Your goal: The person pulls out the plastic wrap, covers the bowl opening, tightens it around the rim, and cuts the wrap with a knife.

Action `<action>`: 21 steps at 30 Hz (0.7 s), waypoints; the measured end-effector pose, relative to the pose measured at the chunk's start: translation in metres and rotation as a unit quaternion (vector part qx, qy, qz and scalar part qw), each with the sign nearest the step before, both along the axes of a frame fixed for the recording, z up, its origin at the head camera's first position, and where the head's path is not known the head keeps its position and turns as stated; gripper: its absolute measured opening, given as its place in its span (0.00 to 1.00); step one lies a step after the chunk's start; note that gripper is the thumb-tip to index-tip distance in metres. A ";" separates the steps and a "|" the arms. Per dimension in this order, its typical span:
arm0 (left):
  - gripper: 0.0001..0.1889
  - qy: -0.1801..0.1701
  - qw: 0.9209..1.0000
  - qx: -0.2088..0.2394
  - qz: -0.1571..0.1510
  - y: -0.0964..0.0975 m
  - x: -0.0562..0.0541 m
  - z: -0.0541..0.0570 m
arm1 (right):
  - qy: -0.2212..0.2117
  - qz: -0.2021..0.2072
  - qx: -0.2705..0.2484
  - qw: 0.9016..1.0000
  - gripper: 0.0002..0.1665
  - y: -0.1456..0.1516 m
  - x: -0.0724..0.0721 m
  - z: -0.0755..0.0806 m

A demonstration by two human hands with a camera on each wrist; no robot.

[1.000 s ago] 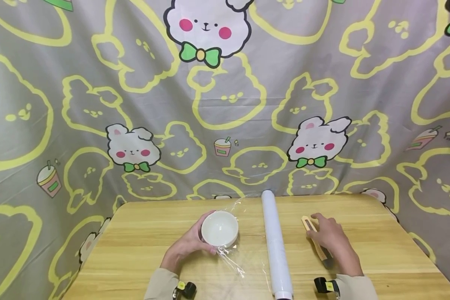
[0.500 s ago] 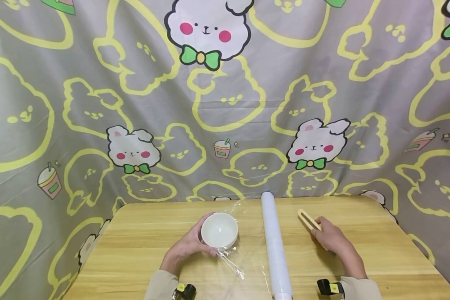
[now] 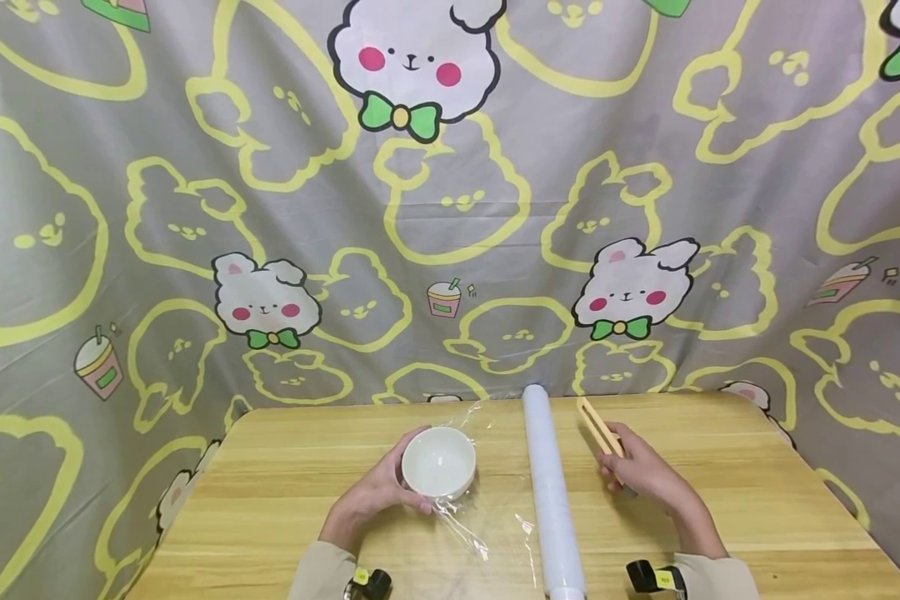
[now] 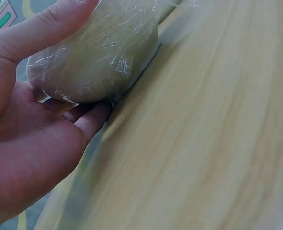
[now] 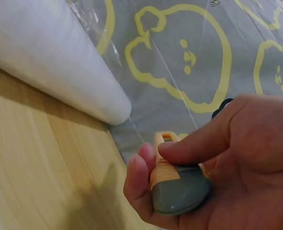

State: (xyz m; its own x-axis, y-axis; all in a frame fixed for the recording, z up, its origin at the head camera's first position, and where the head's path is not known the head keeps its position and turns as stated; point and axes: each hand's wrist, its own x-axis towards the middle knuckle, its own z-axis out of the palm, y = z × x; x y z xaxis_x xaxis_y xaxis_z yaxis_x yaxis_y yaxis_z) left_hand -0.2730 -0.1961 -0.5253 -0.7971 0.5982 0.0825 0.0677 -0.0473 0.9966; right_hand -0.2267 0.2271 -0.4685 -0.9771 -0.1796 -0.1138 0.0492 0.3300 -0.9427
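My left hand (image 3: 381, 485) grips the side of a white bowl (image 3: 439, 463), its thumb at the near side and fingers round the far side. Clear cling film (image 3: 463, 533) trails from the bowl toward the roll. Seen by the left wrist camera, crinkled film covers the bowl's outside (image 4: 103, 62). To the right of the cling film roll (image 3: 549, 492), my right hand (image 3: 645, 468) holds a yellow-and-grey utility knife (image 3: 594, 427) above the table. Its thumb rests on the knife's body (image 5: 179, 194) in the right wrist view. No blade is visible.
The long white roll lies lengthwise on the wooden table (image 3: 270, 500), between the two hands. Behind the table hangs a grey curtain (image 3: 495, 283) with rabbit prints, close to the back edge.
The right hand has picked the utility knife up off the table and moved it left toward the roll. My left hand and the bowl stay where they were.
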 end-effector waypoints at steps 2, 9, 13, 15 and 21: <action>0.64 0.000 1.000 -0.002 0.002 0.000 0.000 0.000 | 0.001 -0.002 -0.002 1.000 0.31 0.001 0.001 0.001; 0.64 0.005 1.000 -0.006 0.005 0.001 0.000 0.000 | 0.020 -0.010 0.020 1.000 0.23 0.006 0.002 0.000; 0.64 0.010 1.000 -0.006 0.003 0.001 0.001 0.001 | 0.018 -0.013 0.031 0.999 0.18 0.008 0.002 -0.001; 0.65 0.014 1.000 -0.007 0.001 0.001 0.001 0.001 | 0.020 -0.014 0.034 0.999 0.17 0.008 0.002 -0.002; 0.65 0.024 1.000 -0.005 -0.003 0.001 0.000 0.000 | 0.032 -0.031 0.042 0.998 0.18 0.007 0.000 -0.002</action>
